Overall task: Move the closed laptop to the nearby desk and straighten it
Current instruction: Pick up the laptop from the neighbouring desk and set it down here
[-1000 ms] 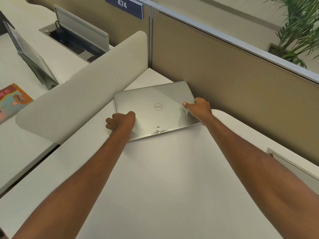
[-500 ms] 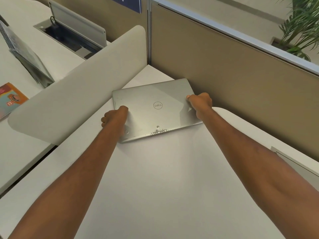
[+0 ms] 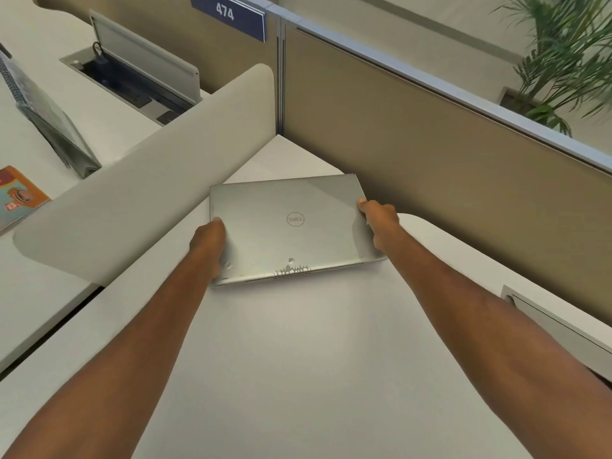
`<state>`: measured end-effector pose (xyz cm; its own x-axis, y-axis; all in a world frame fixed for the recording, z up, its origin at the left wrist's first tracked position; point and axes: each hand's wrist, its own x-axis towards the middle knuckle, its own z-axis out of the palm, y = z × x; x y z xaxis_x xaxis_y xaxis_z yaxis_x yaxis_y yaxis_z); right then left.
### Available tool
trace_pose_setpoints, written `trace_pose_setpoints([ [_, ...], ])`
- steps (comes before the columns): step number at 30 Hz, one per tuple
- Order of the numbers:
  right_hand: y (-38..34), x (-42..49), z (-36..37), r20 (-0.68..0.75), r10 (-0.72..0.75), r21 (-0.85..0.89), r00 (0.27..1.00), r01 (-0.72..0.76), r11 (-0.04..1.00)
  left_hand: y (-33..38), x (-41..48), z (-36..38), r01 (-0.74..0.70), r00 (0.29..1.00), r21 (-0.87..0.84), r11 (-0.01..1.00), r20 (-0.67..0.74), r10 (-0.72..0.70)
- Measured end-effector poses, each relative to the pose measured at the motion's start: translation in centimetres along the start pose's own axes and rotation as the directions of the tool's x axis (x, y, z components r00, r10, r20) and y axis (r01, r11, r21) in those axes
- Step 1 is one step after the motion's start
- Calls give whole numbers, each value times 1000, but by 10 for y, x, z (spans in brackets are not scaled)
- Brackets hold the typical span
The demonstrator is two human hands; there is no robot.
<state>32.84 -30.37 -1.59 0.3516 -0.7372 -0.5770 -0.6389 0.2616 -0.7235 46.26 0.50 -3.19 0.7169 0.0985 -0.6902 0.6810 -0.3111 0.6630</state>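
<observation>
A closed silver laptop (image 3: 291, 223) with a round logo on its lid lies flat on the white desk (image 3: 298, 359), near the far corner where the partitions meet. My left hand (image 3: 208, 241) grips its left edge, fingers curled under the side. My right hand (image 3: 379, 220) holds the right edge, thumb on the lid. Its front edge, scuffed in the middle, faces me and sits slightly askew to the desk's edges.
A curved white divider (image 3: 139, 193) separates this desk from the left one, which carries a spiral notebook stand (image 3: 49, 124), an orange booklet (image 3: 16, 197) and an open cable hatch (image 3: 132, 74). A tan partition (image 3: 430, 154) runs behind; another hatch (image 3: 556, 329) sits right.
Both hands have slid from the laptop's near corners farther up its side edges. The laptop has turned slightly, its front edge now squarer to me.
</observation>
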Motion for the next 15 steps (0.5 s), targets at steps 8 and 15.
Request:
trace_pose_setpoints([
  [8,21,-29,-25,155,-16,-1,988,16,1000,-23,-18,-36,-88,988,25,996,128,85],
  [15,27,-80,-62,115,-73,43,991,68,997,-20,-69,-51,-114,985,20,993,136,110],
])
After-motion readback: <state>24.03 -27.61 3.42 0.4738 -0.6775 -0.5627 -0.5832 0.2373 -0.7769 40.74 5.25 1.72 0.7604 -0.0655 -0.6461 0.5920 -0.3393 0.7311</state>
